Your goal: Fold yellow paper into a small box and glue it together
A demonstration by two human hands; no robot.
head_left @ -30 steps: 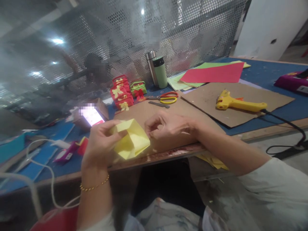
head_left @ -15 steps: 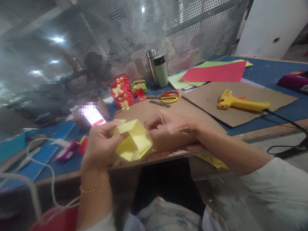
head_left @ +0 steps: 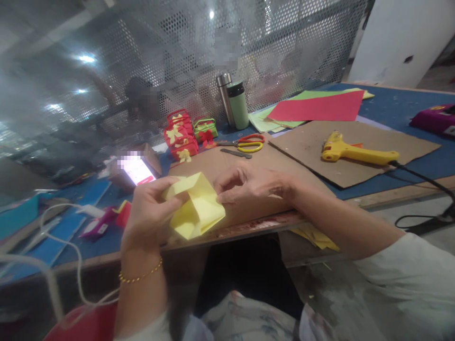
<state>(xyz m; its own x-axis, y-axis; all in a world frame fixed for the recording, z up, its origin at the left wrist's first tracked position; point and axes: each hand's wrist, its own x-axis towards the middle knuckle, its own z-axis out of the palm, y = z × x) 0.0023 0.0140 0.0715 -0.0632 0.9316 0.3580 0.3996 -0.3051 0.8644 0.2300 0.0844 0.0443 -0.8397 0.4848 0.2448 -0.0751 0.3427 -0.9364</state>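
Observation:
A folded yellow paper box (head_left: 202, 206) is held above the table's front edge, its open side tilted toward me. My left hand (head_left: 151, 203) grips its left side between thumb and fingers. At the box's right edge, my right hand (head_left: 245, 182) has thumb and forefinger curled together in a pinch on the paper's edge. Beneath and behind the hands lies a brown cardboard sheet (head_left: 284, 173). Scissors (head_left: 250, 142) with red and yellow handles and a dark blade (head_left: 236, 153) rest on its far side.
Small red paper baskets (head_left: 179, 135) and a green one (head_left: 205, 128) stand behind the hands. Two flasks (head_left: 238, 106) are further back. A yellow glue gun (head_left: 359, 150) lies on cardboard at right. A lit phone (head_left: 137, 169) and white cable (head_left: 76, 241) are at left.
The yellow paper box has tilted and shifted very slightly in my hands. Both hands keep nearly the same place and grip; everything on the table stays put.

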